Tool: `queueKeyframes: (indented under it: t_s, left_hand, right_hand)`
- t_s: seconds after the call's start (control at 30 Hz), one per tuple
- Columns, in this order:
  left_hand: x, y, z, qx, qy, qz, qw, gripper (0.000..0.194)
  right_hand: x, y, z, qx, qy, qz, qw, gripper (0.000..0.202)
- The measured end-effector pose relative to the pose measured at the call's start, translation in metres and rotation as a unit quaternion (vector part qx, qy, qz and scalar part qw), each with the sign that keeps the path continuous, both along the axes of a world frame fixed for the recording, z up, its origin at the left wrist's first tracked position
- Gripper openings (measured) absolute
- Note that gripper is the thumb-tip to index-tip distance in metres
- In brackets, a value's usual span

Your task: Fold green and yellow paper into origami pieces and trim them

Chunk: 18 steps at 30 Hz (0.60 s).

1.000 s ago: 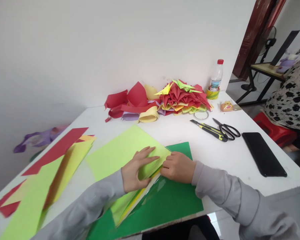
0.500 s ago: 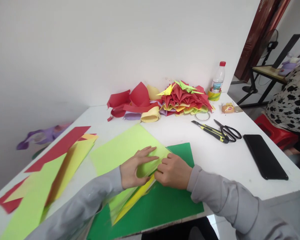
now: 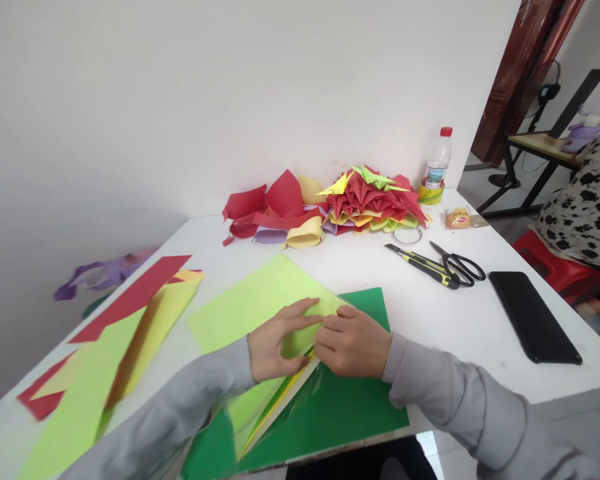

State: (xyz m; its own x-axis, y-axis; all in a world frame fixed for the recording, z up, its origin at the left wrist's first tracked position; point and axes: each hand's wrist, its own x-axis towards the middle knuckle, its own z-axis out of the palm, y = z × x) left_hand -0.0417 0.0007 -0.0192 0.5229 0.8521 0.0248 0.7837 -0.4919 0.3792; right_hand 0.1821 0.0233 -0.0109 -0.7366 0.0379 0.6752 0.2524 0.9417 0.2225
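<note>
A light green sheet of paper [image 3: 250,303] lies at an angle over a green board [image 3: 340,407]. Along its near edge, several layers of yellow and green paper [image 3: 280,403] show under it. My left hand [image 3: 283,340] rests on the sheet with fingers stretched and thumb apart, the thumb tip by the layered edge. Close beside it, my right hand [image 3: 353,342] is closed on the stack's right corner, fingers curled over the light green sheet. Its fingertips are partly hidden, so how many layers they pinch cannot be told.
Red, yellow and light green paper pieces [image 3: 115,360] lie at left. Folded paper shapes [image 3: 370,200] are piled by the wall. At right are a utility knife [image 3: 423,265], scissors [image 3: 457,263], a phone [image 3: 535,317], a bottle [image 3: 437,160] and a wrapped snack [image 3: 459,218]. A seated person [image 3: 580,213] is beyond.
The view has shifted slightly. The layered near edge sits closer together, with less yellow showing. Both hands keep nearly the same places on the paper.
</note>
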Motion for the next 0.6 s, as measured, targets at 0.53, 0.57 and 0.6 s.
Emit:
queueKeyframes:
  t_s: [0.53, 0.57, 0.6]
  left_hand:
    - [0.022, -0.015, 0.030, 0.034, 0.002, 0.015, 0.999, 0.030]
    - [0.021, -0.014, 0.028, 0.026, 0.004, 0.020, 0.999, 0.030]
    - [0.021, -0.012, 0.026, 0.013, 0.000, 0.028, 1.000, 0.029]
  right_hand:
    - [0.002, -0.008, 0.011, 0.010, 0.026, 0.021, 0.999, 0.027]
    - [0.002, -0.007, 0.008, 0.001, 0.018, 0.016, 1.000, 0.027]
    - [0.001, -0.005, 0.005, -0.008, 0.012, 0.012, 1.000, 0.027]
